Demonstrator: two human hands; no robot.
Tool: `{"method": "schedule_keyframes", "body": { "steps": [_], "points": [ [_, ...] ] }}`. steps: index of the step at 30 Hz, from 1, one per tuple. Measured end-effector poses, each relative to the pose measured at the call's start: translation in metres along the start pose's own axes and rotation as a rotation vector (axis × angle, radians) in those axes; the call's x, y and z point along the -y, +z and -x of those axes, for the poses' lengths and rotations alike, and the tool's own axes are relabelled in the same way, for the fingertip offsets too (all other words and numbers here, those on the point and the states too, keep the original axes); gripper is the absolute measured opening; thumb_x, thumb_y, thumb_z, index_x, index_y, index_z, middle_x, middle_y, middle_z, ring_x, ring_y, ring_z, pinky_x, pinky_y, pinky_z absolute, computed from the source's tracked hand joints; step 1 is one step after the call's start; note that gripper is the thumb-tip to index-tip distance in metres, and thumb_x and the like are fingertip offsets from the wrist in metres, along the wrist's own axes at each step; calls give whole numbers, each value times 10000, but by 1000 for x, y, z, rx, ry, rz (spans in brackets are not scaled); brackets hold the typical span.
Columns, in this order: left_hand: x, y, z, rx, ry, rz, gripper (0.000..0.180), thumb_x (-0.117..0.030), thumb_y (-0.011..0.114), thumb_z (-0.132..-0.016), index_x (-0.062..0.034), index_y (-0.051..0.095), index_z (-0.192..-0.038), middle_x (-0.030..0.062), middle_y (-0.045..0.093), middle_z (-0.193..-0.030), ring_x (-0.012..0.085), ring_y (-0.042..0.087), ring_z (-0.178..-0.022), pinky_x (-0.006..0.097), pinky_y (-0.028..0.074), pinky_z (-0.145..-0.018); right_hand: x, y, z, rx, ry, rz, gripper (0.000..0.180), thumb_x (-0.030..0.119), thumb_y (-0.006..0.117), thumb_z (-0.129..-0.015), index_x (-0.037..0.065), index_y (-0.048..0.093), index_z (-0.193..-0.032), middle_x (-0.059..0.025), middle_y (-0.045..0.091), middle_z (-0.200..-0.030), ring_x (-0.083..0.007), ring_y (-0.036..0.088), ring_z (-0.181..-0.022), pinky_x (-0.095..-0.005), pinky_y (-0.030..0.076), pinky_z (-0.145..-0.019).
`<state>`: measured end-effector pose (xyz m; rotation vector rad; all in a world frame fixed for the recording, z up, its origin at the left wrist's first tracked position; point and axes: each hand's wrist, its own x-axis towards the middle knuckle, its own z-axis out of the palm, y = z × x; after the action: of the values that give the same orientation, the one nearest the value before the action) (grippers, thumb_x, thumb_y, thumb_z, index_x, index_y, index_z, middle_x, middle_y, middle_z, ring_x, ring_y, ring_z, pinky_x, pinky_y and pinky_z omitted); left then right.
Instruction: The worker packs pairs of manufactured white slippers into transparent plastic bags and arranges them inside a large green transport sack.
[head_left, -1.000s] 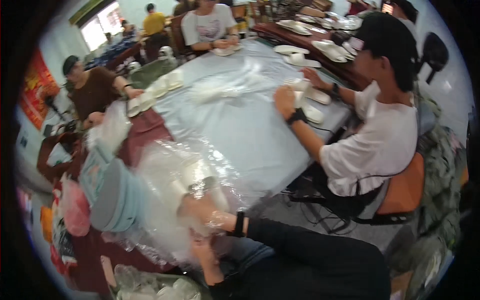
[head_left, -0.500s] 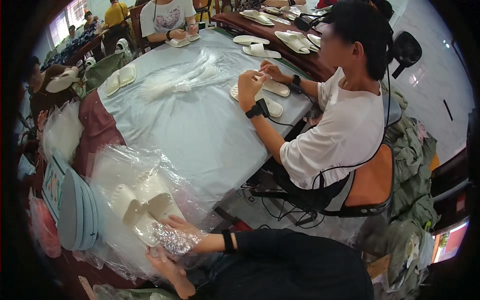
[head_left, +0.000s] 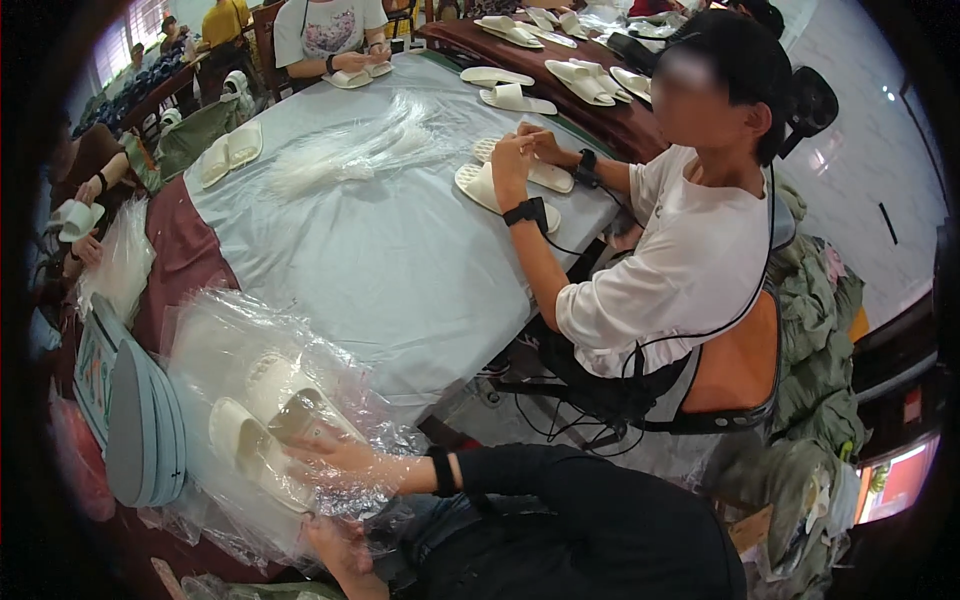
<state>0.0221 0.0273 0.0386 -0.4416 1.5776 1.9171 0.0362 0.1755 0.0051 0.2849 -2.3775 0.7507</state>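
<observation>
Right hand (head_left: 335, 462) inside clear bag (head_left: 230, 350) on slippers (head_left: 270, 420) — table edge (head_left: 440, 385) close, left hand (head_left: 335, 545) below

The person wears a black long sleeve (head_left: 560, 490) and a black wristband (head_left: 441, 471) at the cuff.

- A plastic bag (head_left: 250, 400) is found at the near left corner of the table (head_left: 380, 270), with slippers (head_left: 265, 425) lying inside it.
- A stack of flat soles (head_left: 140, 420) is placed left of the table's near corner.
- A bundle of clear wrappers (head_left: 350, 150) is laid on the table, toward its far side.
- A seated person (head_left: 680, 260) is positioned at the table's right edge.
</observation>
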Motion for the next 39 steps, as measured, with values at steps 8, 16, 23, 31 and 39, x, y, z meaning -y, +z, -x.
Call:
{"method": "schedule_keyframes", "body": {
  "steps": [8,16,23,31,39],
  "points": [
    [0,-18,-7,49,45,54,153,-251,482,-872,-98,481,-864,-15,467,-613,73,477,-521,178,378,-416,-3,-20,41,209,362,148,579,232,540,-757,87,378,-1294,-220,279,-1357,-369,200,-1295,-556,107,-1046],
    [-3,-56,-8,428,20,-41,258,-266,456,-875,-42,577,-914,103,579,-896,238,531,-774,395,433,-700,-10,-35,6,-106,400,165,678,162,607,-693,109,337,-1313,-209,274,-1366,-386,274,-1253,-466,247,-1023],
    [9,-83,-33,728,-117,80,496,-344,436,-880,-34,415,-1266,183,486,-1221,294,418,-1160,427,261,-1009,44,-110,57,167,127,-66,585,225,644,-738,51,411,-1245,-173,434,-1228,-350,449,-1080,-441,330,-945],
    [-4,-39,-15,599,-265,173,528,-355,405,-886,-27,364,-1298,210,379,-1312,331,396,-1179,457,291,-996,9,-131,75,35,674,338,657,195,603,-755,145,303,-1337,-130,553,-971,-311,542,-868,-396,451,-702],
    [5,-10,19,411,-160,2,479,-283,406,-881,-7,386,-1272,200,353,-1333,351,401,-1164,451,323,-968,8,-105,27,-311,628,-120,484,9,509,-717,125,518,-1186,-142,595,-842,-304,591,-723,-368,474,-654]
  ]
}}
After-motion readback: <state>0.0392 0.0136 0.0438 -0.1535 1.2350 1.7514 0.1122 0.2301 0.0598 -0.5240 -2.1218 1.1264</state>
